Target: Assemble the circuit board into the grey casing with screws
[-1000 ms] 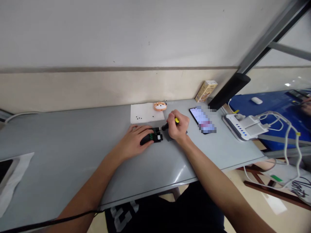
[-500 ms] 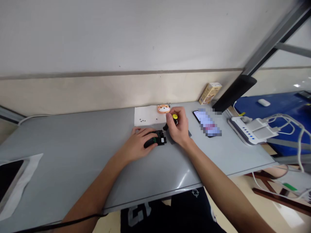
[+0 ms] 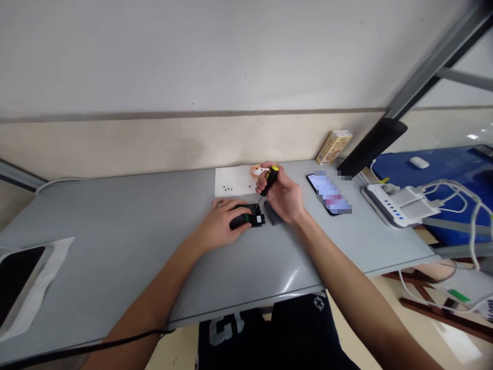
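My left hand is wrapped round a black device with green circuitry, pressing it on the grey table. A screwdriver with a black and yellow handle is gripped in my right hand; its shaft slants down to the device, the tip hard to make out. Behind the hands lies a white sheet with several tiny dark screws on it. An orange and white animal-face item is partly hidden by my right hand. A dark grey piece lies beneath that hand.
Right of my hands lies a phone, with a carton behind it by the wall. A white power strip with cables is farther right, near a black cylinder. A tablet on white paper lies far left.
My right hand has turned, its palm now more visible, and the screwdriver handle stands higher with its shaft showing. More of the orange item is covered. The view has shifted slightly.
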The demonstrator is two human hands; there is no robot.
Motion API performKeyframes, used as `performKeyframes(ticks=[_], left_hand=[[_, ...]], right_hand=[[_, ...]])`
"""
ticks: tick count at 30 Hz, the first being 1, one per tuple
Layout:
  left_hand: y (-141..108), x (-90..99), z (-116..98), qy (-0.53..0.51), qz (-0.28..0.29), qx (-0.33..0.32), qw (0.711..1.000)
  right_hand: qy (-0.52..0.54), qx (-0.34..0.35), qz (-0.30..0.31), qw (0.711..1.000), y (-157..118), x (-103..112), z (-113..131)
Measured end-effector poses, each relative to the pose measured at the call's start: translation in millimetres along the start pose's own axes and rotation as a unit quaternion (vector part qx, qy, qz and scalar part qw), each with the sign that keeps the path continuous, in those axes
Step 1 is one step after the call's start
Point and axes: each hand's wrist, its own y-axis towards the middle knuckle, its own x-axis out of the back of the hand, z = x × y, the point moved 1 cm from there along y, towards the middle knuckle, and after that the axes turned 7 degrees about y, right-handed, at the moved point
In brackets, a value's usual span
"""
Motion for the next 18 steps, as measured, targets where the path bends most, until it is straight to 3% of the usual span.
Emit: performKeyframes(ticks=[6,18], left_hand=[[0.6,-0.3,-2.2,-0.013,0.008,0.006,1.000],[2.8,-2.1,-3.0,-0.022,0.011,0.008,1.000]], right_hand=[[-0.041,0.009,-0.044,0.998,-3.6,-9.1,-1.9],[-0.034,0.004,-0.021,0.999,-0.4,-7.3,-1.9]])
